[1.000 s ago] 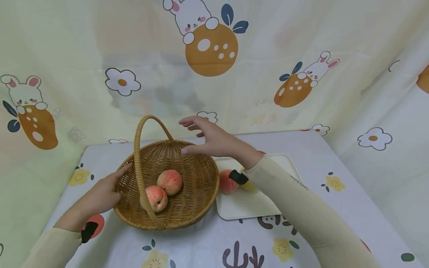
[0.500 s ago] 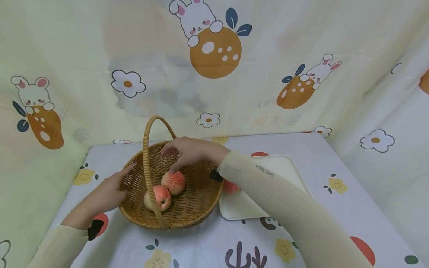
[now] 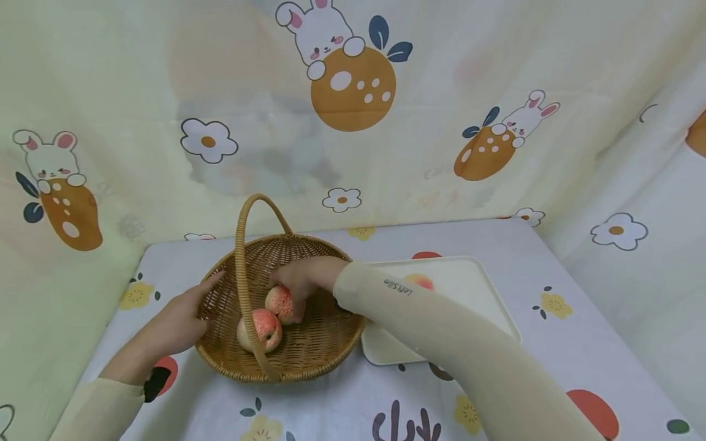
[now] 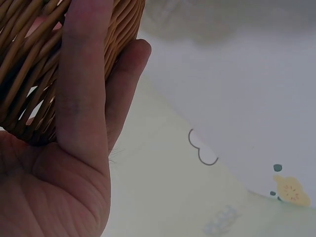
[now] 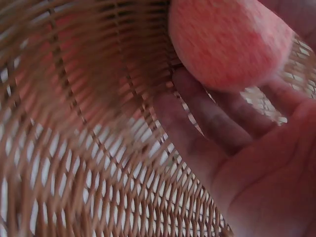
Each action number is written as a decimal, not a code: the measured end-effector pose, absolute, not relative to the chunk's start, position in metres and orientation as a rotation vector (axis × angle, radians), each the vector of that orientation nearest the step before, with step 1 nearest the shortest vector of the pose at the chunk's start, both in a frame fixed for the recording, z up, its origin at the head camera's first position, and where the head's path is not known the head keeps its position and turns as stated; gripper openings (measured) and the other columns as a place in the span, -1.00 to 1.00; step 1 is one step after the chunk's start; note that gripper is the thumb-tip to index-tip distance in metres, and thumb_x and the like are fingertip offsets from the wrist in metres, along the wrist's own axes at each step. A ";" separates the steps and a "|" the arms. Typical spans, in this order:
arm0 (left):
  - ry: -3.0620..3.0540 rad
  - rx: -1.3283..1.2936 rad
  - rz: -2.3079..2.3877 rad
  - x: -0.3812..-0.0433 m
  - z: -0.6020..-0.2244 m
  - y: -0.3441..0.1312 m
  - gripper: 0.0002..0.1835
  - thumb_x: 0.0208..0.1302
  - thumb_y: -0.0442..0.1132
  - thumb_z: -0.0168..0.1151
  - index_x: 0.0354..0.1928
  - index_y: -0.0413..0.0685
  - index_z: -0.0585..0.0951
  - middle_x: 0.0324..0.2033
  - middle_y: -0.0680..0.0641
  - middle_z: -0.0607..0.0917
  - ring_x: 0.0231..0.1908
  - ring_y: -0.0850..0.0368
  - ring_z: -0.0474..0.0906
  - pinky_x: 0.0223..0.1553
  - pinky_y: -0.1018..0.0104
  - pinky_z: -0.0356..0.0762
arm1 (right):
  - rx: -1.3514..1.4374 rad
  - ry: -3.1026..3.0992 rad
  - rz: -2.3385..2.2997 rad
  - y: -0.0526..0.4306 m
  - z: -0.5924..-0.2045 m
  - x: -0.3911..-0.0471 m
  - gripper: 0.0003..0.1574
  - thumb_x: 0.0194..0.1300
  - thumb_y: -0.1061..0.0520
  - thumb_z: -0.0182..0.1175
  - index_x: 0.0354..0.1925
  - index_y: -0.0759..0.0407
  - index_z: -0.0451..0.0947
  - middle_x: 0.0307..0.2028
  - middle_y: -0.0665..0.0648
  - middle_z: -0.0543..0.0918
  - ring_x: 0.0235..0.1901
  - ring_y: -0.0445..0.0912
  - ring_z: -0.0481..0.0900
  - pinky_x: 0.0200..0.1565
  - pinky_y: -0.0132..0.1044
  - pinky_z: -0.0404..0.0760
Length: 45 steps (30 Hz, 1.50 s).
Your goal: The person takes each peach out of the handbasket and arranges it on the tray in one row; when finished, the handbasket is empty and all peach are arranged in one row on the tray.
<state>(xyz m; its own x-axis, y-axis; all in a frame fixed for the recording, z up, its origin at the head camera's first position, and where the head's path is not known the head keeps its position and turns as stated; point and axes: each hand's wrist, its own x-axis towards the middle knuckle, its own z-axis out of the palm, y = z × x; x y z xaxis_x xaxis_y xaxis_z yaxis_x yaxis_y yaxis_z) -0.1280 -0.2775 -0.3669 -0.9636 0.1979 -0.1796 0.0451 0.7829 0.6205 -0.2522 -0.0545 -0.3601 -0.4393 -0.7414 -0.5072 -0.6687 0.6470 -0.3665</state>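
Note:
A wicker basket (image 3: 325,361) with an arched handle stands on the table, holding two pink-and-cream peaches. My left hand (image 3: 171,321) grips its left side, thumb at the rim; in the left wrist view the fingers (image 4: 81,98) lie along the outer weave. My right hand (image 3: 309,278) reaches down into the basket around the rear peach (image 3: 280,303). In the right wrist view, that peach (image 5: 229,44) sits between the thumb and the curled fingers. The other peach (image 3: 265,331) lies in front, against it, partly behind the handle (image 3: 242,263).
A cream tray (image 3: 469,269) stands right of the basket, largely hidden under my right sleeve (image 3: 441,331). Part of a peach (image 3: 421,280) on it shows above the sleeve. A patterned cloth (image 3: 309,416) covers the table, and a printed curtain (image 3: 265,177) rises behind.
My right hand has come down from above the basket's back rim into the basket and taken hold of the rear peach. My left hand has stayed on the basket's left side.

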 end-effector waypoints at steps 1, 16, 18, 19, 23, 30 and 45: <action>2.746 0.190 0.940 -0.127 -0.367 -0.278 -0.05 0.11 -0.60 0.07 0.59 -0.25 0.00 0.40 -0.58 0.17 0.27 -0.59 0.27 -0.13 -0.13 0.65 | -1.108 2.234 -0.126 -0.056 -0.362 -0.250 -0.02 0.01 0.07 0.60 0.37 0.02 0.42 0.11 -0.01 0.57 0.09 -0.12 0.52 -0.01 -0.32 0.53; 2.762 0.207 0.922 -0.127 -0.367 -0.284 -0.04 0.08 -0.60 0.07 0.59 -0.24 0.01 0.39 -0.59 0.20 0.26 -0.54 0.31 -0.16 -0.02 0.61 | -1.234 2.387 -0.091 -0.042 -0.345 -0.254 -0.23 -0.12 -0.13 0.56 0.07 -0.11 0.48 -0.10 -0.06 0.54 -0.13 -0.15 0.51 -0.18 -0.30 0.55; 2.759 0.207 0.916 -0.128 -0.367 -0.284 -0.05 0.09 -0.60 0.07 0.58 -0.25 0.02 0.39 -0.59 0.20 0.26 -0.54 0.31 -0.17 0.01 0.60 | -1.237 2.368 -0.174 -0.039 -0.334 -0.255 -0.23 -0.14 -0.06 0.57 0.06 -0.09 0.46 -0.09 -0.05 0.51 -0.13 -0.14 0.50 -0.19 -0.31 0.56; 2.758 0.206 0.912 -0.128 -0.366 -0.285 -0.05 0.09 -0.60 0.07 0.58 -0.26 0.02 0.38 -0.59 0.20 0.26 -0.54 0.31 -0.18 0.01 0.60 | -1.235 2.349 -0.236 -0.037 -0.328 -0.256 -0.23 -0.14 -0.01 0.57 0.06 -0.07 0.45 -0.09 -0.04 0.51 -0.13 -0.14 0.51 -0.19 -0.32 0.58; 2.750 0.198 0.915 -0.129 -0.367 -0.285 -0.05 0.10 -0.60 0.08 0.58 -0.26 0.01 0.38 -0.59 0.20 0.27 -0.56 0.29 -0.13 -0.09 0.63 | -1.244 2.292 -0.478 -0.024 -0.300 -0.258 -0.20 -0.13 0.12 0.56 0.10 -0.02 0.44 -0.01 0.01 0.49 -0.06 -0.12 0.51 -0.13 -0.33 0.61; 2.729 0.187 0.947 -0.127 -0.367 -0.283 -0.05 0.11 -0.60 0.06 0.59 -0.25 0.00 0.41 -0.57 0.18 0.29 -0.55 0.27 -0.10 -0.11 0.63 | -1.265 2.277 -0.730 0.029 -0.259 -0.257 -0.24 -0.06 0.12 0.53 0.11 -0.10 0.43 0.09 -0.06 0.50 -0.08 -0.14 0.57 -0.04 -0.27 0.59; 2.740 0.207 0.948 -0.128 -0.369 -0.282 -0.06 0.11 -0.60 0.04 0.59 -0.26 0.01 0.43 -0.54 0.17 0.34 -0.54 0.20 0.09 -0.31 0.49 | -0.861 2.400 -1.086 0.205 -0.320 -0.259 -0.16 0.00 0.26 0.49 0.25 0.07 0.42 0.06 0.15 0.55 -0.05 0.09 0.58 -0.07 -0.09 0.66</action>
